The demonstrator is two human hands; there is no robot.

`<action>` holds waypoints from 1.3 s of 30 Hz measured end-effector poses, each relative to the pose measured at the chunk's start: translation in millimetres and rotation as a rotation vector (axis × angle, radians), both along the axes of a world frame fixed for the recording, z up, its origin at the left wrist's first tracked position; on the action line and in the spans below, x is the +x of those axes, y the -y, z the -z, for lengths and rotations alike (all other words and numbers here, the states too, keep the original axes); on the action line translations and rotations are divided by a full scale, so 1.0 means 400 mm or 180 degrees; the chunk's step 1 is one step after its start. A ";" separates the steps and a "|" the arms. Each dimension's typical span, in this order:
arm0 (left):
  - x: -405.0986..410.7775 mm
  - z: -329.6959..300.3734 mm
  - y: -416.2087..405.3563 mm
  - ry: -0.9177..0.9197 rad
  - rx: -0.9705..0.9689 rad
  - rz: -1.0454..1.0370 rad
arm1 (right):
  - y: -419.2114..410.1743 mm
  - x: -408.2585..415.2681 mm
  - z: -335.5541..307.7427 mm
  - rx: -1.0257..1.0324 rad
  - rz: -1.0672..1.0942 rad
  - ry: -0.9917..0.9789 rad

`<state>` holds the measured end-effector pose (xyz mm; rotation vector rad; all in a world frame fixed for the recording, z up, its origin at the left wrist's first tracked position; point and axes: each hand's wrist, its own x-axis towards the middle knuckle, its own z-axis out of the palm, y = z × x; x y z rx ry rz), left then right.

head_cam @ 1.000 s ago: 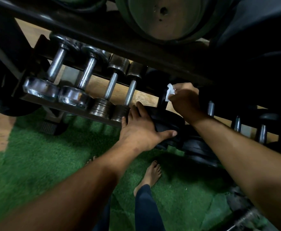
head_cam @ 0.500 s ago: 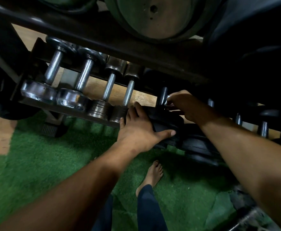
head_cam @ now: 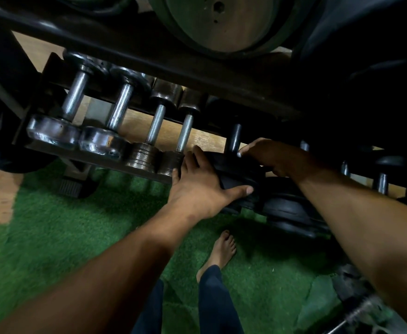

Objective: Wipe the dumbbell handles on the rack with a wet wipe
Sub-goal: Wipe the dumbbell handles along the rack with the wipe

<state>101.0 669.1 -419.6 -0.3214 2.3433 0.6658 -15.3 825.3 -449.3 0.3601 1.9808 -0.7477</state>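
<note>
Wrapping round the dark handle [head_cam: 235, 138], the right hand [head_cam: 273, 156] has its fingers curled about the bar's near end, and a sliver of white wipe [head_cam: 239, 154] peeks out at the fingertips, so the cloth looks pinched between palm and metal, where it needs to be to scrub. That grip is closed on wipe and handle together.

The left hand [head_cam: 197, 186] does a different job: fingers spread flat over the black head [head_cam: 241, 179] of that same dumbbell, thumb hooked along its lower edge. A brace, by the look of it, holding the weight so it won't roll on the rack [head_cam: 147, 173] while the other hand rubs. Nothing curled shut there; it presses rather than grasps.

Taking that dark handle as the marker: left of it sit four steel dumbbells [head_cam: 184, 133] side by side on the rack's lower rail, knurled bars pointing away, heads lined along the front lip. Right of it, more black-headed dumbbells [head_cam: 382, 183] run off into shadow, only short bright stubs of handle showing. Above it, a heavy crossbar and a big round plate [head_cam: 219, 22]. Below it, green turf [head_cam: 53, 237] and a bare foot [head_cam: 223, 249].

The wipe is at the near end of the bar, so I'd judge the stroke has the whole length beyond it to cover. Whether the steel four are already cleaned, I can't tell.
</note>
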 end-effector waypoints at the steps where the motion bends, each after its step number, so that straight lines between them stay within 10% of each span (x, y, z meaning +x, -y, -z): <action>1: 0.001 0.000 0.000 -0.0010 -0.0004 -0.0003 | -0.004 -0.004 -0.001 0.0028 -0.0093 -0.0040; 15: 0.001 -0.001 -0.003 -0.0005 -0.0039 0.0004 | 0.020 -0.011 -0.002 -0.0193 -0.1397 -0.2506; 24: 0.001 -0.005 -0.004 -0.0057 0.0000 -0.0068 | 0.017 -0.055 -0.015 -0.0421 -0.2798 -0.1514; 39: 0.002 0.000 -0.005 -0.0070 0.0044 -0.0137 | -0.052 0.015 0.053 -0.0896 0.0317 -0.0258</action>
